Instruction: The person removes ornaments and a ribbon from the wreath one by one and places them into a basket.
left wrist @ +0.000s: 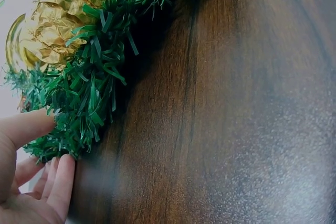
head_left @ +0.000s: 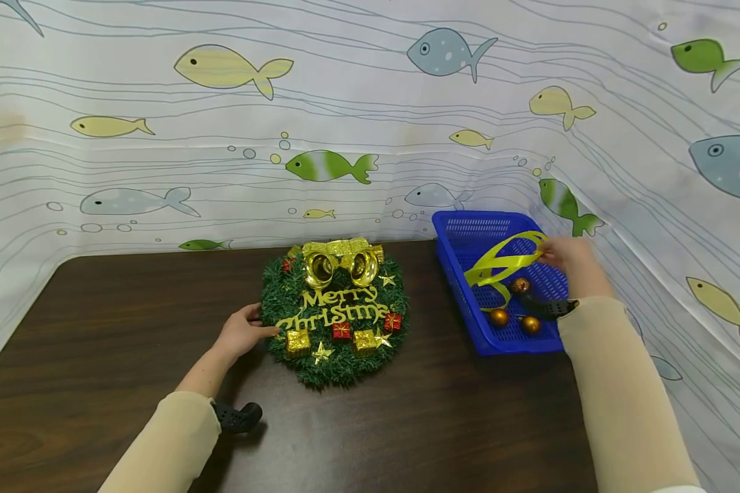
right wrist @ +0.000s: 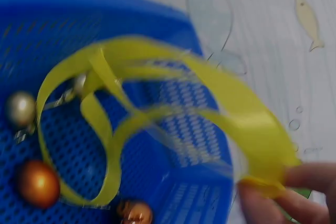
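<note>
A green Christmas wreath (head_left: pixel 339 366) lies on the table, decorated with gold bells, small gift boxes, stars and gold "Merry Christmas" lettering. At its left edge, my left hand (head_left: pixel 242 334) grips the greenery, thumb on top and fingers along the outer side, as the left wrist view shows. Over the blue basket (head_left: pixel 462 301), my right hand (head_left: pixel 569 257) pinches a yellow ribbon (head_left: pixel 499 263). Loops of the ribbon (right wrist: pixel 252 129) hang down into the basket in the right wrist view, partly blurred. Below them lie orange-gold baubles (right wrist: pixel 39 183) and a pale one (right wrist: pixel 21 108).
The dark wooden table (head_left: pixel 123 329) meets a fish-patterned cloth (head_left: pixel 345 123) at the back and right. The basket stands near the back right, close to that cloth. A black wrist strap device (head_left: pixel 239 418) sits on the left wrist.
</note>
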### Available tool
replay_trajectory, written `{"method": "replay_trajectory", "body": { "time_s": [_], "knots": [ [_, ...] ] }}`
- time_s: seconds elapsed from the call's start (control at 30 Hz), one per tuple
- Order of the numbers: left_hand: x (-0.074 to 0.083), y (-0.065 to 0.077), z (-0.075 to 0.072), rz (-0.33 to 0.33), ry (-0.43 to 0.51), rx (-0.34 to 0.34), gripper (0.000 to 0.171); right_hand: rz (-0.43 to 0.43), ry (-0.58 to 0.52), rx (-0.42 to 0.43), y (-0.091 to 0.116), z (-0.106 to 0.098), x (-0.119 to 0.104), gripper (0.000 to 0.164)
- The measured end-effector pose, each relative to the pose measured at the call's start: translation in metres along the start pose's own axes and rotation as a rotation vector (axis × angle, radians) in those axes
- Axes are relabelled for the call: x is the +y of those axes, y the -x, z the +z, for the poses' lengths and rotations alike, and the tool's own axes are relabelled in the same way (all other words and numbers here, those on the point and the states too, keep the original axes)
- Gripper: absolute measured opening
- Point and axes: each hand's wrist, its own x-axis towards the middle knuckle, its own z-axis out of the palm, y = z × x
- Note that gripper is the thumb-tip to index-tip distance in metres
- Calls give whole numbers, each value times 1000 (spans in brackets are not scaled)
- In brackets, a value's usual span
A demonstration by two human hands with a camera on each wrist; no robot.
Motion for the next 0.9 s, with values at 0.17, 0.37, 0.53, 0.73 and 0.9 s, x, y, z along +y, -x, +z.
{"method": "replay_trajectory", "body": {
  "time_s": [0.17,0.37,0.53,0.73,0.9],
  "knots": [
    [1,1,-2,4,0,-4,81,-8,369,-218,0,-5,12,71],
    [-3,-2,-4,24,4,-5,79,-75,458,-210,3,0,13,71],
    [-3,-2,-9,83,-48,77,67,-152,476,-189,6,11,6,70],
    [3,-3,-27,183,-144,254,52,-281,489,-123,17,37,-6,71],
    [14,1,-47,263,-214,302,54,-444,470,-51,26,66,-9,67]
  ]
}}
